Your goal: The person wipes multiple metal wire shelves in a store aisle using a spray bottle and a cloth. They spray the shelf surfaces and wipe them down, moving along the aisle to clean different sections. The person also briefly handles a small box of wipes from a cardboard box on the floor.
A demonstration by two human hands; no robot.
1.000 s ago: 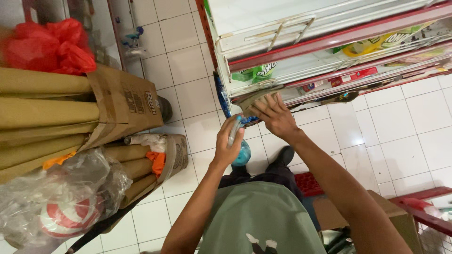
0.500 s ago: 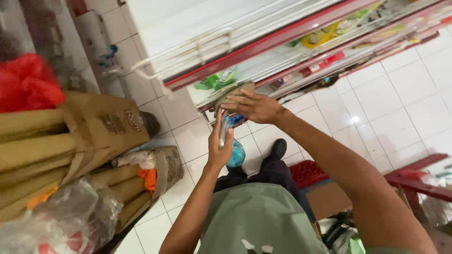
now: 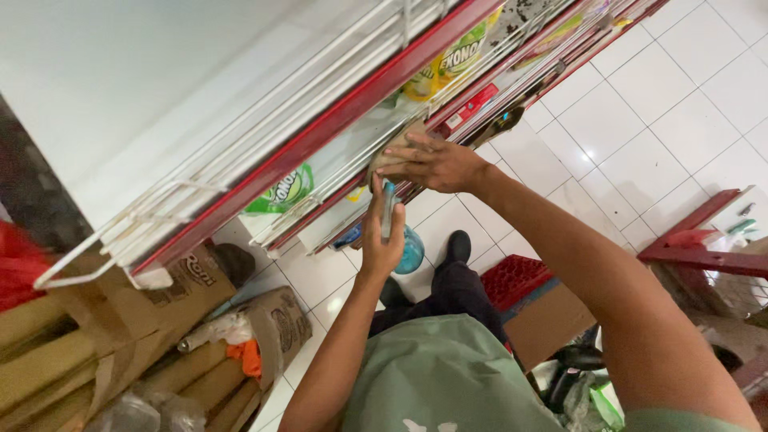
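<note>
STEP: shelf work | LEFT: left hand [image 3: 382, 240] grasps slim upright packet [image 3: 388, 210] below shelf rail [image 3: 416, 120] | RIGHT: right hand [image 3: 432, 162] grips tan pack [image 3: 398, 146] at the rail | NEXT: likely needs steady slotting behind the rail

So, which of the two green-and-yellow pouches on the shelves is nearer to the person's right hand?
The upper pouch, behind the top red rail, is nearer the right hand. The other pouch sits lower and farther left, near the cardboard boxes.

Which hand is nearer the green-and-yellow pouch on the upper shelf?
Right. The right hand rests on the shelf rail just below the green-and-yellow pouch; the left hand, holding a thin flat object, sits lower.
</note>
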